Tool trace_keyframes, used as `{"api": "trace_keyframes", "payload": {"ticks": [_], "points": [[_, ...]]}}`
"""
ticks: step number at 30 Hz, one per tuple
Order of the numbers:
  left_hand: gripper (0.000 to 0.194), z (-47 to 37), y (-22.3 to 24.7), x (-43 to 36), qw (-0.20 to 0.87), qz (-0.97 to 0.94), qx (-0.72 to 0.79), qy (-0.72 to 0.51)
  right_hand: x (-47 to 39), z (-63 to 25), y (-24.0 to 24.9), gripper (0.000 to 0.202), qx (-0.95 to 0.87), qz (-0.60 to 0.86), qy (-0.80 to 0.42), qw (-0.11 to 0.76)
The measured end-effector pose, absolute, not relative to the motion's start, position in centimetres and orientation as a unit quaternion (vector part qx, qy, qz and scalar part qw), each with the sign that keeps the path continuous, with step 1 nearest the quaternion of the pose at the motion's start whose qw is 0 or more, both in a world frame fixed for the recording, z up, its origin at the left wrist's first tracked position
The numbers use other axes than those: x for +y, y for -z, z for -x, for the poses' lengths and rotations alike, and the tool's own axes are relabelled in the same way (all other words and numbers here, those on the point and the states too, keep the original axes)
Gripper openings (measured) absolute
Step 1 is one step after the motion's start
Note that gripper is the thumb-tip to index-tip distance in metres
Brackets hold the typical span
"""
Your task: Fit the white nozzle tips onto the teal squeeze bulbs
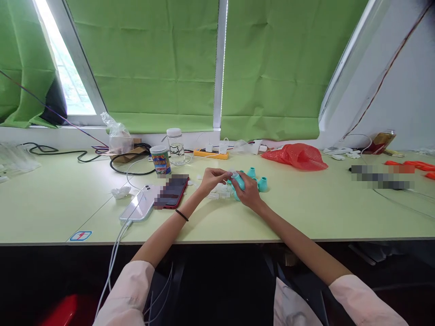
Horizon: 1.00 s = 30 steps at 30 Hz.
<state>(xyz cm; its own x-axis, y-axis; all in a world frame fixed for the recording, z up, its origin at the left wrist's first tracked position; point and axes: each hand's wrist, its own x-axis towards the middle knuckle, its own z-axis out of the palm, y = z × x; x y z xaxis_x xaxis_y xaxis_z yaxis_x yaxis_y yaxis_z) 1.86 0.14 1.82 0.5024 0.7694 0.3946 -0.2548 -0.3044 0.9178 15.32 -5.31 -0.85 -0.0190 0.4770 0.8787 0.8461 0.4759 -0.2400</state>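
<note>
My right hand [248, 192] is closed around a small turquoise bottle-shaped plastic piece [239, 181], tilted over the table. At the top end of that piece, the fingertips of my left hand [212, 179] pinch a small clear plastic part [234, 174]; I cannot tell whether the two are joined. Several more turquoise pieces stand behind and beside my right hand, among them one at the right [262, 184] and one at the back [251, 172]. Beneath my hands lies a scatter of small translucent parts [222, 192], partly hidden by my fingers.
Left of my hands lie a dark red-edged phone [173, 192] and a white phone [141, 204] with a cable. Behind them stand a patterned tub [160, 160] and a clear jar [176, 147]. An orange power strip [211, 155] and red plastic bag [297, 157] lie along the back.
</note>
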Motion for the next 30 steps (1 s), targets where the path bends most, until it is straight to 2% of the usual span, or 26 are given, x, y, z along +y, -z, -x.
{"api": "trace_keyframes", "payload": {"ticks": [8,13,23,30], "points": [[0.023,-1.7,-1.0,1.1,0.697,-0.587,0.150,-0.384,-5.8,-15.2,0.6,0.025,-0.715,0.459,0.142,0.507],[0.021,-1.7,-0.6,1.3,0.740,-0.548,0.146,-0.362,-5.7,-15.1,0.7,0.025,-0.709,0.465,0.138,0.512],[0.022,-1.3,-1.5,0.9,0.717,-0.568,0.198,-0.353,-4.7,-15.7,1.4,0.024,-0.685,0.462,0.239,0.510],[0.023,-1.3,-1.5,1.0,0.688,-0.582,0.215,-0.377,-4.4,-15.8,1.6,0.026,-0.680,0.476,0.254,0.497]]}}
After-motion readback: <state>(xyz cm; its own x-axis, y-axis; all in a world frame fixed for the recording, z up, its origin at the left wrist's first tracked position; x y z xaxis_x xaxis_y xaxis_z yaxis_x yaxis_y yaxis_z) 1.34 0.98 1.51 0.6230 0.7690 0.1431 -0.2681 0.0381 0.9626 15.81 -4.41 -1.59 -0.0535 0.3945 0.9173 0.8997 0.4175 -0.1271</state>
